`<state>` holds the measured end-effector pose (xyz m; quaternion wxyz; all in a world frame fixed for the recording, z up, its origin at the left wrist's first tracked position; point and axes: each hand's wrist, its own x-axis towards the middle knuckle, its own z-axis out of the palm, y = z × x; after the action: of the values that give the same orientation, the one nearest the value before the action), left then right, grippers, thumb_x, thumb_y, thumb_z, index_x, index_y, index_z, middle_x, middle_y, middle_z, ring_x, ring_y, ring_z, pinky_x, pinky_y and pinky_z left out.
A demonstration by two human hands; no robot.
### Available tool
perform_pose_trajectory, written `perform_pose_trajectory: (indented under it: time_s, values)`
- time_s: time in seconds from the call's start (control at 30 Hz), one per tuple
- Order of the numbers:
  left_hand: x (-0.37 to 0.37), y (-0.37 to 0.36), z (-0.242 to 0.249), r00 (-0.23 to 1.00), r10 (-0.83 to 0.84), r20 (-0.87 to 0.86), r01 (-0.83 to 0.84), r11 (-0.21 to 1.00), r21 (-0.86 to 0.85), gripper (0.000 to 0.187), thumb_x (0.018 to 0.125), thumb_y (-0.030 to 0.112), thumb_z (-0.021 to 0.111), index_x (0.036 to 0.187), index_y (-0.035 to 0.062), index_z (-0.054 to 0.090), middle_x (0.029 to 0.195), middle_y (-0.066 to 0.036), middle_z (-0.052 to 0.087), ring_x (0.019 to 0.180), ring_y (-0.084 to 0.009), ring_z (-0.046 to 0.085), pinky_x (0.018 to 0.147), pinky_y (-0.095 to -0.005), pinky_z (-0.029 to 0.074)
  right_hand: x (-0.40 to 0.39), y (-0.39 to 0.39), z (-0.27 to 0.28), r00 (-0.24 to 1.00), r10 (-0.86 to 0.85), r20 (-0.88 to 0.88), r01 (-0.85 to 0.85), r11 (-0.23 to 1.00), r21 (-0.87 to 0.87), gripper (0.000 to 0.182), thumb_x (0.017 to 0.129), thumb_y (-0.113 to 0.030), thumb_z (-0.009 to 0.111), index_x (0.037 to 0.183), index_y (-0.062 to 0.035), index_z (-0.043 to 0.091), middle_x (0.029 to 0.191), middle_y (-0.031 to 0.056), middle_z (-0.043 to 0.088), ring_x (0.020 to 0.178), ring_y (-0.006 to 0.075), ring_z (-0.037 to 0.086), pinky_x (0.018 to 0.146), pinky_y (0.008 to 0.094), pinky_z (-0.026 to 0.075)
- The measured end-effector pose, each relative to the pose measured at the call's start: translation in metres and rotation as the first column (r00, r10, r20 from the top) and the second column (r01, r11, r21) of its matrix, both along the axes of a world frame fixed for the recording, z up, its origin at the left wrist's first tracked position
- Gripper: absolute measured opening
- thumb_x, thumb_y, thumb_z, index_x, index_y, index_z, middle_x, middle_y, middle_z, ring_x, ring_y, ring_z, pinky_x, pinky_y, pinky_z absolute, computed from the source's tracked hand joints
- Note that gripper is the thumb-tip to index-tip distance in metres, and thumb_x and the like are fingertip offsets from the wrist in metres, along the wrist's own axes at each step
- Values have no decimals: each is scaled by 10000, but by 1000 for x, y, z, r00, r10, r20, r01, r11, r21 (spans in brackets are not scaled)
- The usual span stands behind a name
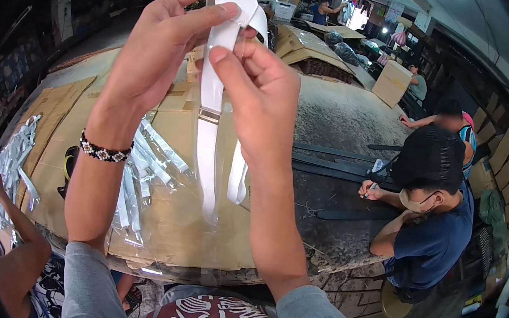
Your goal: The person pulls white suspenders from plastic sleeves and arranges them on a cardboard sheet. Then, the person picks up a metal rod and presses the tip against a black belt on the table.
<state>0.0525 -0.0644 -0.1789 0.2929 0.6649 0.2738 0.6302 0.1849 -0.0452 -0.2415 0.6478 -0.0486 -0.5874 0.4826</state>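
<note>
Held up over the table is a white strap (213,95) with a broad, pointed upper end and a metal slider (209,115) partway down. My left hand (165,35) is closed on the broad end, thumb in front and fingers behind. Lower down, my right hand (264,95) pinches the strap's edge; its fingertips are partly hidden. Clear plastic (211,215) surrounds the hanging lower end. A second white length (237,182) hangs in a loop below my right hand. Wrapped white straps (139,172) lie in a pile beyond my left forearm.
Cardboard (166,230) covers the near table. Another pile of wrapped straps (17,146) lies left, beside a person's arm (18,221). Dark straps (335,161) lie right, where a masked person (428,221) leans over the table. A cardboard box (391,83) stands farther back.
</note>
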Motion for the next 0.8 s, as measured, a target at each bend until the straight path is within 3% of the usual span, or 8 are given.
perform_pose_trajectory:
  time_s: [0.2, 0.3, 0.5, 0.53, 0.63, 0.67, 0.77, 0.8]
  values:
    - [-6, -5, 1, 987, -116, 106, 124, 990, -65, 321, 946, 184, 709, 1201, 1, 644, 963, -21, 710, 832, -69, 623, 671, -240, 429, -8, 1, 10, 993, 55, -105, -63, 996, -70, 172, 996, -112, 636, 1044, 46, 683, 872, 78, 729, 747, 97, 681, 662, 228, 516]
    - [-1, -5, -5, 999, 24, -45, -23, 1000, 10, 333, 940, 171, 710, 1212, -8, 639, 942, -28, 713, 791, -60, 620, 626, -232, 443, -10, -2, 9, 969, 141, -202, -168, 978, -124, 197, 998, -123, 631, 1080, 50, 673, 896, 75, 729, 770, 111, 694, 681, 233, 523]
    - [-4, -9, -2, 998, 55, -18, -55, 998, 10, 379, 931, 165, 711, 1232, -46, 617, 896, -45, 714, 744, -65, 632, 603, -236, 491, -13, -8, 7, 944, 265, -197, -292, 949, -121, 236, 1003, -145, 623, 1121, 54, 671, 957, 95, 724, 816, 136, 705, 712, 246, 528]
    - [-13, -10, 2, 991, 77, -114, -75, 997, 22, 363, 972, 142, 656, 1281, -31, 578, 1009, -95, 733, 905, -117, 715, 785, -280, 575, -11, -8, 4, 955, 260, -141, -279, 950, -141, 227, 992, -139, 639, 1104, 55, 679, 964, 103, 721, 835, 129, 697, 722, 250, 528]
    - [-13, -14, 4, 996, 74, -41, -68, 990, 121, 345, 975, 113, 637, 1276, -48, 584, 1046, -123, 737, 955, -150, 721, 866, -291, 564, 4, -32, -5, 966, -227, 125, 232, 972, -33, 206, 969, -129, 667, 1079, 43, 687, 964, 100, 720, 852, 121, 685, 734, 250, 520]
    - [-22, -12, 5, 998, 54, -40, -48, 989, 140, 340, 973, 90, 627, 1274, -64, 592, 1092, -141, 733, 997, -168, 717, 942, -302, 544, 10, -35, -13, 964, -249, 97, 253, 967, -36, 215, 943, -128, 696, 1083, 35, 685, 968, 93, 722, 863, 125, 679, 733, 231, 500]
    - [-38, -22, 12, 999, -17, -33, 21, 992, 128, 373, 972, 91, 625, 1304, -73, 587, 1130, -139, 726, 1020, -175, 716, 962, -311, 543, 23, -40, -41, 886, -461, 44, 463, 880, -103, 282, 931, -135, 710, 1159, 23, 660, 1002, 78, 723, 918, 131, 669, 771, 226, 484]
    - [-38, -28, 16, 999, -15, -28, 19, 992, 124, 397, 982, 107, 606, 1333, -77, 578, 1174, -142, 718, 1050, -177, 713, 992, -317, 534, 23, -36, -52, 844, -533, 61, 536, 843, -47, 409, 923, -152, 733, 1277, 12, 609, 1058, 69, 717, 978, 137, 650, 819, 235, 472]
